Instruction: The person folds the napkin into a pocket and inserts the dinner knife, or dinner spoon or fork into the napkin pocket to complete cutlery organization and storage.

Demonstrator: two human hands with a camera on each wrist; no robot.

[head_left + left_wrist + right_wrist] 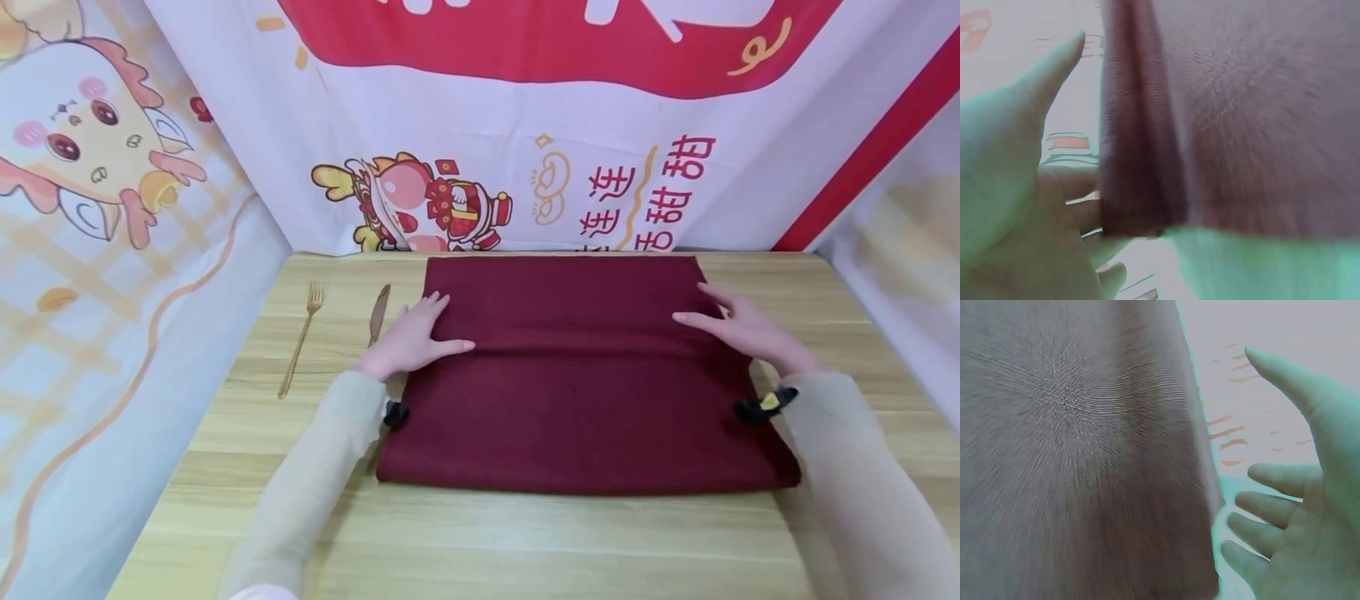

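Note:
A dark red cloth point(570, 417) lies over the table, its near edge folded or rounded and a crease running across its middle. At its left edge is my left hand point(412, 337), fingers spread and thumb extended over the cloth. In the left wrist view, some fingertips of the left hand point(1054, 206) are hidden by the cloth's edge point(1141, 125). My right hand point(750, 329) is by the right edge with thumb and fingers extended. The right wrist view shows the right hand point(1297, 512) beside the cloth point(1085, 487), palm in sight, holding nothing.
Left of the cloth, a gold fork point(302, 340) lies on the wooden table point(525, 550). A knife point(378, 312) lies between fork and cloth, partly hidden by my left hand. Printed fabric point(480, 108) hangs along the table's back, with more patterned fabric point(97, 275) at the left.

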